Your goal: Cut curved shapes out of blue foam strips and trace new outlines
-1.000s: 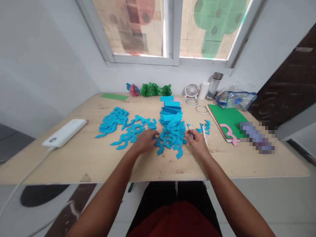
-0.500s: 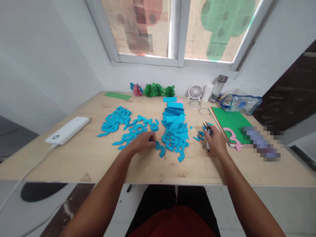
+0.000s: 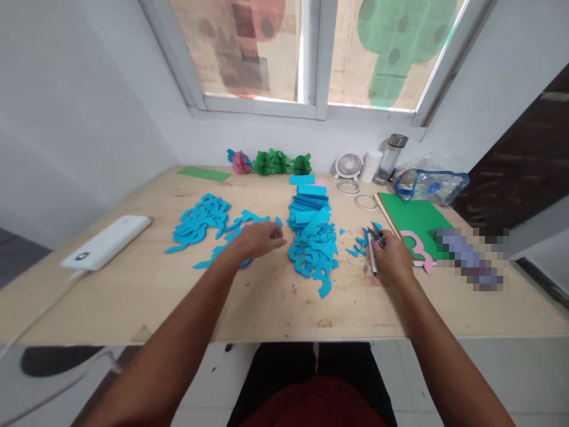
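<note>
My left hand (image 3: 263, 238) is over the right end of a loose pile of blue curved paper cutouts (image 3: 217, 255). Its fingers are curled in towards the thumb; what they hold, if anything, I cannot make out. My right hand (image 3: 392, 255) grips a pair of scissors (image 3: 377, 236), blades pointing up and left. Beside that hand is a white pen (image 3: 372, 255); whether it is held or lies on the table I cannot tell. Small blue paper scraps (image 3: 359, 246) lie left of the scissors. Between my hands is a heap of blue cutouts (image 3: 313, 252).
Folded blue paper strips (image 3: 309, 207) lie behind the heap. Another cutout pile (image 3: 200, 219) and a white power bank (image 3: 106, 242) are left. Tape rolls (image 3: 366, 202), a small fan (image 3: 349, 165), a bottle (image 3: 390, 160), green paper (image 3: 422, 219) and a pink cutout (image 3: 418, 249) are right.
My left hand has lifted and moved slightly up and left. The blue curved piece at its fingertips no longer shows there. My right hand still holds the scissors, nearly in place. The view has shifted slightly.
</note>
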`<state>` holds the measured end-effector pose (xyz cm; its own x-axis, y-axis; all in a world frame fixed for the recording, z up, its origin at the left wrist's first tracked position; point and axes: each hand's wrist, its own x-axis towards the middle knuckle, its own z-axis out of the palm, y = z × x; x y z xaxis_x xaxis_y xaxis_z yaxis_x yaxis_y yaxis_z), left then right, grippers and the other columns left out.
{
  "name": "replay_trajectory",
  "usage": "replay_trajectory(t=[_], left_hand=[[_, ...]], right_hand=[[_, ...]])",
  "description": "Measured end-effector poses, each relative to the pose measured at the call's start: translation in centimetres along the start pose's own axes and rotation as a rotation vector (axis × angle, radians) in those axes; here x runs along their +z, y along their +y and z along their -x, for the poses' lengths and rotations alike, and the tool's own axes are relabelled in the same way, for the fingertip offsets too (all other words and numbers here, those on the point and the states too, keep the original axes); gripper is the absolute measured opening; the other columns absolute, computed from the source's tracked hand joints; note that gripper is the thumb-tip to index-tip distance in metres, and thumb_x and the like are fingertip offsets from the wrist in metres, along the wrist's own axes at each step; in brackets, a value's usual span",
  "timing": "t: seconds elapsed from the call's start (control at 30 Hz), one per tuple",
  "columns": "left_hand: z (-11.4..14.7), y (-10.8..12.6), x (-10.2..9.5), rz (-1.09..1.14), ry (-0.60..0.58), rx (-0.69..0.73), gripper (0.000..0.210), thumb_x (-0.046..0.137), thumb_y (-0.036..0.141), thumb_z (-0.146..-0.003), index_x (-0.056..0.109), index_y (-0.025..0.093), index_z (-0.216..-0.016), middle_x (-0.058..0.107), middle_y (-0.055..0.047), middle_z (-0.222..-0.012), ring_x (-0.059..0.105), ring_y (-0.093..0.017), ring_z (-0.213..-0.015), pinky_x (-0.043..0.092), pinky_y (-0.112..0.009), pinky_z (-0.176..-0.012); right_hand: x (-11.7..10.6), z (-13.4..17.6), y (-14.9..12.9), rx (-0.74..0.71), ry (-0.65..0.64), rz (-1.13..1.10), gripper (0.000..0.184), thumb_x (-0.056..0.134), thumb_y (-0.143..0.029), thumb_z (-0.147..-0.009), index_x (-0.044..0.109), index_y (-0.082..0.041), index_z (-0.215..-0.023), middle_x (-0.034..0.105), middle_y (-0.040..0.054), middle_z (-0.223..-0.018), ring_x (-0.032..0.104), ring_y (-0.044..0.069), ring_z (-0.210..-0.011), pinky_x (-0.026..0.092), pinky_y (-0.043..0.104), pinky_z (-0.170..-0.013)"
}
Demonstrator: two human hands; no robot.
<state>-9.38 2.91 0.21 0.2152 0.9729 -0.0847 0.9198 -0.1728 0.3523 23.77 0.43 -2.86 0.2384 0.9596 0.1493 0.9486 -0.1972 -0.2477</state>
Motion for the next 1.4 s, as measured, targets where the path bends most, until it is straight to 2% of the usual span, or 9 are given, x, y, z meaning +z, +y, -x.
replay_trajectory(t=[0.07, 0.13, 0.27, 0.37, 0.47, 0.7, 0.93, 1.23, 1.4], left_hand=[[0.3, 1.3, 2.0, -0.082, 0.006, -0.055, 0.021, 0.054, 0.038, -0.077, 0.059, 0.020, -0.067, 0.065, -0.004, -0.073, 0.060, -0.021, -0.077, 0.035, -0.028, -0.066], [0.6, 2.1, 3.6, -0.060, -0.015, -0.106, 0.024, 0.055, 0.042, -0.077, 0.058, 0.020, -0.067, 0.064, -0.003, -0.071, 0.060, -0.021, -0.075, 0.033, -0.028, -0.061], [1.1, 2.3, 4.5, -0.010, 0.022, -0.160, 0.017, 0.054, 0.034, -0.076, 0.057, 0.020, -0.067, 0.060, 0.000, -0.063, 0.058, -0.020, -0.073, 0.031, -0.027, -0.058], [1.8, 2.1, 4.1, 0.124, 0.071, -0.118, 0.017, 0.050, 0.031, -0.077, 0.055, 0.019, -0.066, 0.059, 0.001, -0.063, 0.057, -0.018, -0.070, 0.034, -0.025, -0.057], [2.6, 2.0, 3.8, 0.335, 0.174, -0.046, 0.020, 0.051, 0.034, -0.077, 0.055, 0.019, -0.064, 0.062, 0.000, -0.068, 0.057, -0.017, -0.070, 0.039, -0.026, -0.060], [3.4, 1.9, 2.8, 0.446, 0.236, -0.041, 0.019, 0.056, 0.036, -0.073, 0.059, 0.019, -0.066, 0.065, -0.002, -0.071, 0.058, -0.018, -0.071, 0.043, -0.028, -0.065], [4.7, 1.1, 0.3, 0.558, 0.023, 0.023, 0.025, 0.058, 0.042, -0.071, 0.057, 0.019, -0.063, 0.060, 0.001, -0.064, 0.054, -0.014, -0.064, 0.042, -0.026, -0.062], [5.0, 0.2, 0.2, 0.590, -0.022, -0.027, 0.023, 0.058, 0.041, -0.070, 0.056, 0.019, -0.063, 0.063, -0.001, -0.060, 0.056, -0.014, -0.059, 0.043, -0.026, -0.057], [5.5, -1.7, -1.5, 0.653, -0.028, -0.093, 0.022, 0.061, 0.041, -0.066, 0.055, 0.020, -0.064, 0.061, 0.000, -0.059, 0.055, -0.015, -0.058, 0.042, -0.027, -0.055]], right_hand=[[0.0, -0.1, 0.0, -0.009, -0.011, 0.024, 0.037, 0.049, -0.036, -0.089, 0.062, -0.019, -0.118, 0.070, 0.0113, -0.104, 0.063, 0.025, -0.090, 0.041, 0.031, -0.067], [0.0, -0.1, 0.1, -0.001, -0.003, 0.045, 0.036, 0.049, -0.035, -0.089, 0.062, -0.019, -0.118, 0.069, 0.0116, -0.105, 0.063, 0.025, -0.090, 0.041, 0.031, -0.068], [0.4, -0.3, 0.4, 0.001, -0.011, 0.051, 0.036, 0.050, -0.034, -0.088, 0.062, -0.018, -0.118, 0.068, 0.0130, -0.106, 0.062, 0.026, -0.092, 0.041, 0.032, -0.069], [0.7, -0.5, 0.7, -0.024, -0.006, 0.036, 0.036, 0.051, -0.035, -0.088, 0.062, -0.017, -0.117, 0.068, 0.0133, -0.108, 0.061, 0.027, -0.094, 0.041, 0.032, -0.069], [1.0, -0.5, 0.9, -0.038, 0.019, 0.024, 0.035, 0.051, -0.035, -0.088, 0.063, -0.016, -0.116, 0.068, 0.0139, -0.107, 0.061, 0.027, -0.094, 0.041, 0.032, -0.070], [1.2, -0.2, 0.9, -0.023, 0.019, 0.053, 0.034, 0.050, -0.036, -0.089, 0.062, -0.017, -0.114, 0.068, 0.0130, -0.108, 0.061, 0.026, -0.095, 0.040, 0.031, -0.069], [1.2, -0.1, 0.9, -0.038, 0.033, 0.082, 0.032, 0.050, -0.035, -0.089, 0.061, -0.017, -0.113, 0.068, 0.0130, -0.106, 0.061, 0.025, -0.097, 0.040, 0.031, -0.070], [1.4, 0.0, 1.1, -0.086, 0.082, 0.149, 0.030, 0.051, -0.033, -0.089, 0.061, -0.015, -0.112, 0.067, 0.0148, -0.103, 0.058, 0.027, -0.098, 0.039, 0.032, -0.073], [1.5, 0.0, 1.2, -0.106, 0.090, 0.163, 0.030, 0.050, -0.035, -0.090, 0.062, -0.015, -0.109, 0.066, 0.0154, -0.103, 0.056, 0.027, -0.098, 0.039, 0.033, -0.076]])
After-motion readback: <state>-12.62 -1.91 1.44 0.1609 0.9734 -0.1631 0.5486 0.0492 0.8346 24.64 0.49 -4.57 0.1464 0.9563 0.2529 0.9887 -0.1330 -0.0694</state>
